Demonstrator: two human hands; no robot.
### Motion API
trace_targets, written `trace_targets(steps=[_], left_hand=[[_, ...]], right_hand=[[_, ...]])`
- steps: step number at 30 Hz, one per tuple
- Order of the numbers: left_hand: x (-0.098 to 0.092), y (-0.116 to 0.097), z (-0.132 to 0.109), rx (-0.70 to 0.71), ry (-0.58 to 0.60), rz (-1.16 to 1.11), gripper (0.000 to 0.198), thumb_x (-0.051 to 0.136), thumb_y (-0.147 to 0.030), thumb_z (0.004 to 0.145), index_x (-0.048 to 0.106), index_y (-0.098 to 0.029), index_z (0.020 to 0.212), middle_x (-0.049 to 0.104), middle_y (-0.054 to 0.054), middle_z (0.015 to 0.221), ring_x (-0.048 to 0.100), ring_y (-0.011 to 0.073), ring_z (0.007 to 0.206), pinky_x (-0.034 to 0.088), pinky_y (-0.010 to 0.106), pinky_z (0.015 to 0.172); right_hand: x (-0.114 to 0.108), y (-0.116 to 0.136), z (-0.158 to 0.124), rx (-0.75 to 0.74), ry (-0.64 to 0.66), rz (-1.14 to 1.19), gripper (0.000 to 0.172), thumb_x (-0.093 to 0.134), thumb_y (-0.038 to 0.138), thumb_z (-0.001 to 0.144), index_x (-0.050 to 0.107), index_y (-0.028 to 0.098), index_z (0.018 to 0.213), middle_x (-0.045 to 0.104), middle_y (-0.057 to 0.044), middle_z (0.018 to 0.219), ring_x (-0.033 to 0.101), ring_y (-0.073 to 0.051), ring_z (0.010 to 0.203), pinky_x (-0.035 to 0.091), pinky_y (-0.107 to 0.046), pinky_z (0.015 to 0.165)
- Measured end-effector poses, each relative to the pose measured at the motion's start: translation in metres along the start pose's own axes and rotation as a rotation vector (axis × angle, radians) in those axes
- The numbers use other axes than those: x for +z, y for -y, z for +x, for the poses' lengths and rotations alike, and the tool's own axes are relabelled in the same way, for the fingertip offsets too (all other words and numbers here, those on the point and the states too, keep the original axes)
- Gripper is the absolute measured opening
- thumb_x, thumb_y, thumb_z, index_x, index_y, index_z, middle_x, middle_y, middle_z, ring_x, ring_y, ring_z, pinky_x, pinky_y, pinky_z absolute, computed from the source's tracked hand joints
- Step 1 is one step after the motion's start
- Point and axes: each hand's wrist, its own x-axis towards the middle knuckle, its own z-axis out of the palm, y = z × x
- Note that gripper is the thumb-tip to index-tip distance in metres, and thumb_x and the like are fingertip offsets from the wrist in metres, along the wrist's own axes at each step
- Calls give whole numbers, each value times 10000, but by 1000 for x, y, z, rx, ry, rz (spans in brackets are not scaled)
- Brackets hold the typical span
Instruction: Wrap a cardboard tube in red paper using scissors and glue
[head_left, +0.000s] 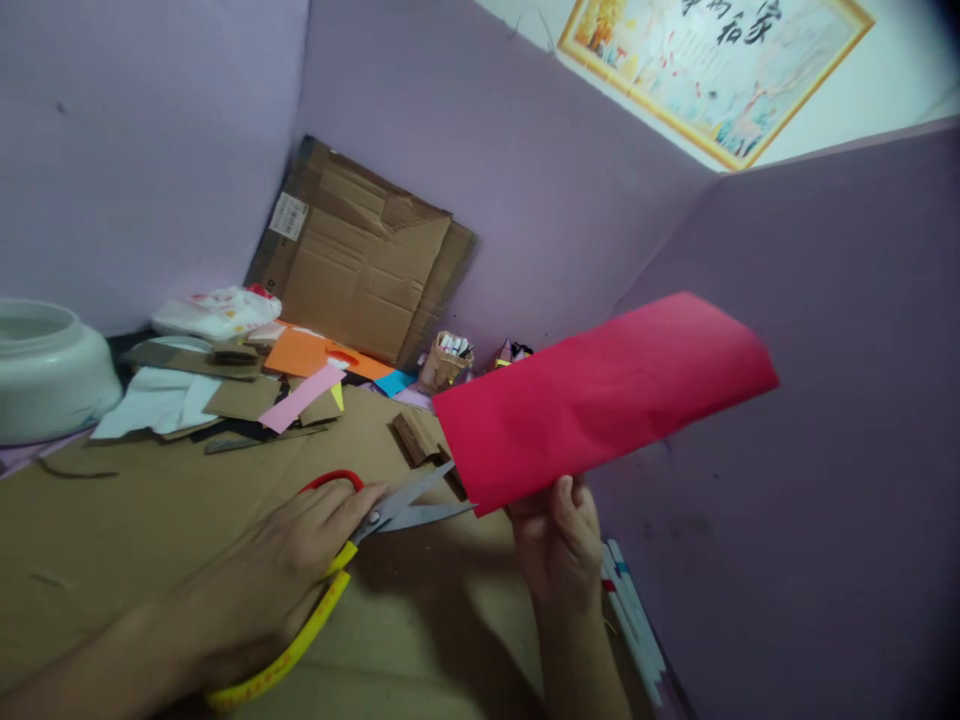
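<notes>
One left hand (304, 555) and one right hand (562, 545) were in sight, one pair of scissors (384, 511), one red paper (600, 400), one pot (56, 390), one bag (217, 313), one framed picture (716, 75), one pink strip (302, 397), one blue scrap (394, 382), one yellow scrap (337, 397).

A red paper sheet (600, 405) slants up rightward; red-and-yellow-handled scissors (375, 518) stand, blades parted, at its lower-left corner.

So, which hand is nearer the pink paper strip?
Left. The left hand, holding scissors, is on the near side of the pink paper strip, not touching it; the right hand, holding red paper, is farther off, to its right.
</notes>
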Motion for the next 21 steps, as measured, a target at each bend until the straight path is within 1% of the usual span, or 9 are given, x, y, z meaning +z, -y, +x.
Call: trace_targets(steps=[3, 6, 8, 11, 13, 15, 17, 19, 21], left_hand=[[-2, -1, -3, -12, -9, 93, 659, 372, -80, 748, 362, -272, 1379, 560, 89, 1270, 523, 282, 1149, 450, 387, 919], [-5, -2, -3, 30, 40, 123, 656, 380, -90, 758, 340, -263, 1389, 550, 94, 1291, 521, 272, 1164, 451, 372, 928], [-9, -5, -1, 32, 60, 116, 632, 374, -88, 761, 356, -246, 1373, 557, 103, 1271, 534, 264, 1142, 459, 368, 910], [-16, -9, 5, -37, 65, 95, 556, 379, -100, 763, 427, -234, 1301, 596, 102, 1165, 568, 260, 1052, 461, 387, 876], [-20, -9, 10, -77, 66, 124, 508, 388, -123, 768, 461, -228, 1260, 612, 104, 1093, 585, 268, 993, 466, 396, 838], [-24, -5, 15, -139, 52, 243, 460, 391, -156, 775, 497, -199, 1221, 617, 122, 1027, 598, 295, 941, 473, 410, 774], [-27, 5, 17, -226, 45, 410, 427, 388, -187, 776, 533, -171, 1177, 622, 122, 944, 616, 313, 866, 468, 407, 698], [-30, 17, 17, -311, 60, 544, 433, 367, -213, 779, 546, -170, 1171, 624, 94, 847, 632, 304, 762, 444, 379, 610], [-34, 29, 15, -354, 66, 602, 432, 369, -253, 788, 558, -193, 1172, 626, 74, 802, 640, 294, 722, 428, 361, 576]], right_hand=[[8, 2, -4, -3, 18, 11, 473, 696, 236, 765, 562, 299, 1214, 657, -54, 1217, 614, -192, 1117, 490, -398, 949], [8, 1, -6, 4, 42, 30, 484, 699, 215, 762, 562, 297, 1219, 667, -53, 1201, 622, -185, 1104, 498, -376, 940], [2, 1, -4, 28, 41, 59, 436, 682, 215, 780, 582, 280, 1199, 691, -47, 1159, 653, -169, 1042, 505, -356, 929], [-11, 2, 1, 131, 7, 134, 283, 630, 220, 822, 648, 251, 1103, 750, -25, 1001, 703, -150, 887, 523, -337, 896], [-18, 4, 4, 192, -23, 175, 225, 606, 243, 842, 674, 244, 1057, 763, -18, 939, 708, -159, 878, 525, -353, 895], [-20, 6, 5, 209, -39, 195, 193, 597, 277, 851, 688, 244, 1019, 765, -20, 928, 706, -175, 898, 526, -383, 897], [-17, 7, 3, 212, -33, 202, 161, 599, 296, 851, 700, 238, 963, 765, -24, 904, 711, -181, 866, 548, -390, 862], [-10, 8, -1, 259, 0, 211, 146, 609, 298, 845, 698, 224, 932, 760, -25, 888, 712, -162, 828, 573, -340, 810], [-1, 8, -6, 384, 61, 243, 182, 585, 293, 859, 676, 212, 994, 745, -15, 939, 702, -102, 822, 571, -235, 778]])
